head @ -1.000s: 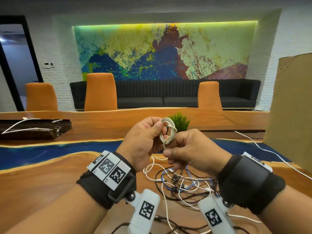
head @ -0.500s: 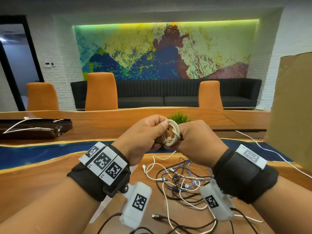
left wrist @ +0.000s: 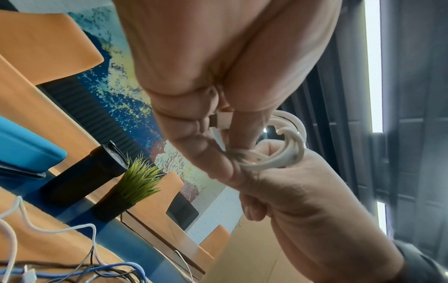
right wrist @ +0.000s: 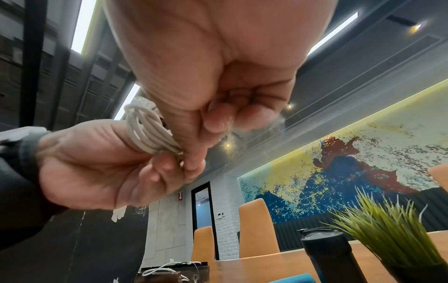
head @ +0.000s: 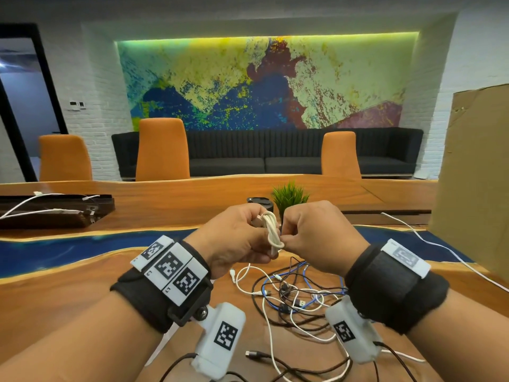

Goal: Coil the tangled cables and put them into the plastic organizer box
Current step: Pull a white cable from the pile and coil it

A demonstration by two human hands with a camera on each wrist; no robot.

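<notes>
**Coil cinched between both fists**

Since a moment ago the hands have closed together. Small coiled white cable (head: pixel 271 232), light and springy, sits between them: left hand (head: pixel 234 239) grips the loops, right hand (head: pixel 319 238) pinches its lower turns. Best held across all loops. Below the hands, a tangled pile of black, blue and white cables (head: pixel 292 296) remains.

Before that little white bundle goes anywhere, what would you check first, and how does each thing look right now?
1. Left hand grips the coiled white cable: ok.
2. Right hand pinches the coil's lower end: ok.
3. Loops gathered together, none trailing to the table: ok.
4. Cable end tucked so the coil stays wound: cannot tell.
5. Plastic organizer box in sight for the drop: not ok, none visible.
6. Tangled pile of black, blue and white cables left to coil on the wooden table: not ok.
</notes>
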